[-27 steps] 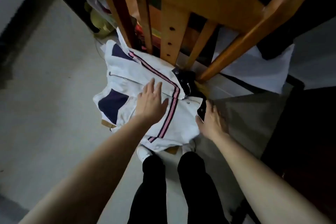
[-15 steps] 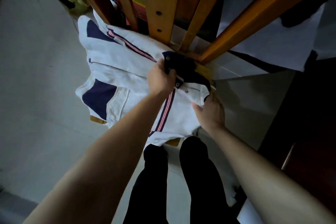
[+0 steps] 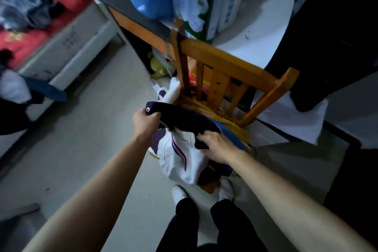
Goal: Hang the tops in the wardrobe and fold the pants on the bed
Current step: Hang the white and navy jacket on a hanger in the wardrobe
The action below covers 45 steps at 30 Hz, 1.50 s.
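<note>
A white jacket (image 3: 180,157) with navy patches and a red-and-navy stripe hangs bunched off the front of a wooden chair (image 3: 229,71). Its dark navy collar is stretched between my hands. My left hand (image 3: 145,120) grips the collar's left end, where a metal snap shows. My right hand (image 3: 218,146) pinches the collar's right end against the white body. One white sleeve trails up beside the chair's left post.
A bed (image 3: 41,26) with red bedding and heaped clothes lies at the upper left. Behind the chair stands a desk (image 3: 266,32) carrying a blue bag and boxes. Dark furniture fills the right side. My legs and white shoes stand on the grey floor below the chair.
The jacket lay flat on the chair seat with my hands on it. Now both hands have gathered the collar and lifted it, bunching the jacket, and my view has pulled back.
</note>
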### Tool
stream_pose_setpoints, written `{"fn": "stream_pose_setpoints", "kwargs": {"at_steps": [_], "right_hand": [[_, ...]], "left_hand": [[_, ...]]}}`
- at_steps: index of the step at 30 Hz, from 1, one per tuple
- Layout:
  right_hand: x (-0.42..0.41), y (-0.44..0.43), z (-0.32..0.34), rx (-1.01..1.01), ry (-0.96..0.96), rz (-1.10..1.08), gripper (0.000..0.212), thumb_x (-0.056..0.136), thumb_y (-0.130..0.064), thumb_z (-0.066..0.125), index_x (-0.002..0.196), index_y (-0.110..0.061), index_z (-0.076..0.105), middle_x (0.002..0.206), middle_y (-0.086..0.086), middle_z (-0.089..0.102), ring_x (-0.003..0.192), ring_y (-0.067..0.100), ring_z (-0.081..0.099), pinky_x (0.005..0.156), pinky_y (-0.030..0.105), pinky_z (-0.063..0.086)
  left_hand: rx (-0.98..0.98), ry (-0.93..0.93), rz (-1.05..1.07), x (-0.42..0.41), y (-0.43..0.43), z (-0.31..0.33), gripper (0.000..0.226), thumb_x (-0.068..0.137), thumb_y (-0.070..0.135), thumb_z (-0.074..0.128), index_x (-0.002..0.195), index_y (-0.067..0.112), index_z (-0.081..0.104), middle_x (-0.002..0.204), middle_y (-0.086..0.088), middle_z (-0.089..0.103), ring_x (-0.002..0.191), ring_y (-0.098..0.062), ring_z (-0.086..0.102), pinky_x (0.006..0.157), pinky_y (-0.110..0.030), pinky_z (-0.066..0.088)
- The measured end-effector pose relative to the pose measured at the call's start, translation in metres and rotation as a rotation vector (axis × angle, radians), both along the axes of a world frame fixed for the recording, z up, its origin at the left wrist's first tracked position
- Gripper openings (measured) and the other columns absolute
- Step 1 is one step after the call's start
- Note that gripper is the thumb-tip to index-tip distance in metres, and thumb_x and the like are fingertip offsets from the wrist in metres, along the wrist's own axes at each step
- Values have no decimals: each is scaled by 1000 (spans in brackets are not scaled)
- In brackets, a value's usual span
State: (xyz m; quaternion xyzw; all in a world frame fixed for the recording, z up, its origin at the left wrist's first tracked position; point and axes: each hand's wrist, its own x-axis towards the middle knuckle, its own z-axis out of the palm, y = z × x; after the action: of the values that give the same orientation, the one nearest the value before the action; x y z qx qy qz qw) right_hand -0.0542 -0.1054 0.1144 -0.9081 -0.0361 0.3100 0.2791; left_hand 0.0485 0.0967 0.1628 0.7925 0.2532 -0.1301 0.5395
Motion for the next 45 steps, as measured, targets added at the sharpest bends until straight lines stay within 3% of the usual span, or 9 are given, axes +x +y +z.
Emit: {"fn": "stream_pose_setpoints", "kwargs": {"at_steps": [6,12,16,20,23,27,34,39,45], "right_hand": [[37,26,100,-25,-93,158,56,91,-42,64,143,-26,53,140,6,54,133,25,48,103,31,40],[62,55,174,349,-145,-182,90,70,-100,17,90,-33,74,97,9,66,98,23,62,89,37,45],[71,91,193,317,-328,-572,72,79,-77,57,125,-22,52,126,5,46,122,27,49,93,35,42],[77,136,202,555,129,-645,75,91,-31,70,150,-6,30,129,15,54,116,32,58,98,47,52],[75,174,215,867,369,-661,22,96,0,50,117,4,58,96,17,64,83,26,67,69,38,59],[68,232,234,971,409,-688,26,89,3,31,81,-5,55,65,10,61,52,20,59,44,26,51],[43,350,248,973,324,-489,16,98,-23,56,92,-10,64,82,9,61,70,25,58,70,35,48],[34,439,265,1027,236,-371,17,98,-22,62,91,-9,70,81,11,73,67,23,69,67,32,57],[23,517,300,1117,317,-84,17,98,-20,60,96,-6,69,86,12,75,75,21,73,67,29,59]], "left_hand": [[-29,-252,148,11,60,130,16,77,1,70,74,15,62,71,-3,65,65,-15,62,46,-18,48],[-212,-563,320,2,95,225,15,76,1,70,76,16,69,66,5,71,62,-9,66,58,-24,52],[-302,-739,396,-25,117,264,16,76,-2,71,81,13,71,72,2,74,65,-11,68,60,-24,56],[-296,-816,442,-56,154,277,19,79,2,77,96,7,68,87,-3,76,79,-15,72,72,-28,58],[-175,-806,513,-85,196,268,43,75,19,86,107,14,58,103,-6,71,92,-16,71,80,-31,59],[123,-713,505,-124,258,236,38,80,23,82,111,17,59,107,-6,68,100,-19,66,87,-33,56],[157,-299,442,-186,357,173,41,84,1,67,118,20,55,110,-14,65,78,-28,70,55,-37,60],[259,103,357,-221,430,157,43,78,11,66,118,15,51,104,-12,63,83,-30,65,58,-32,51],[111,118,309,-236,481,160,32,88,37,66,103,8,68,97,-14,72,88,-30,69,73,-39,56]]}}
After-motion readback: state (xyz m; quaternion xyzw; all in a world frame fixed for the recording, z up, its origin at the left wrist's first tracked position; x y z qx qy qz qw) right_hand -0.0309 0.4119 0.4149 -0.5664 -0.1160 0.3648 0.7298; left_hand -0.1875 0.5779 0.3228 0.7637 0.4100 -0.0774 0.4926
